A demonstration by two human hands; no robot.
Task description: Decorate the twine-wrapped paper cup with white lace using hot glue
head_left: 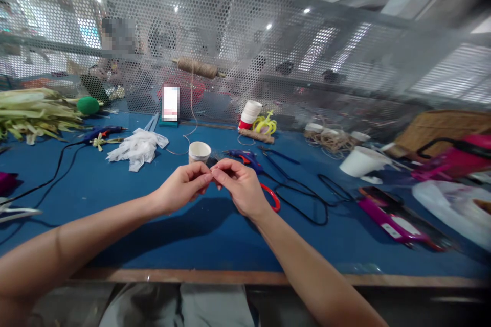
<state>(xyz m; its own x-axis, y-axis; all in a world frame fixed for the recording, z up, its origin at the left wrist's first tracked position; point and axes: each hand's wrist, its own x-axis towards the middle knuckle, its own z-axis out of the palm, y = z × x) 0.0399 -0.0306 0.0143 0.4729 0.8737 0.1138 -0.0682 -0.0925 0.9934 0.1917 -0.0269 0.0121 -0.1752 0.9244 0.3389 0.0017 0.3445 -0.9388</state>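
My left hand (188, 184) and my right hand (238, 184) meet over the blue table, thumbs and forefingers pinched together at the tips. Whatever lies between those fingertips is too small or too hidden to make out. Just behind my left hand stands a white paper cup (199, 151), its lower part covered by my fingers. A blue glue gun (245, 157) lies behind my right hand. Red-handled scissors (271, 197) show beside my right wrist, partly covered by it.
White lace strips (138, 147), a second glue gun (102, 133) and pale husks (36, 110) lie to the left. A twine spool (197, 68) hangs on the mesh screen. Thread rolls (251, 112), black cable (307, 196) and a purple tool (395, 219) are to the right.
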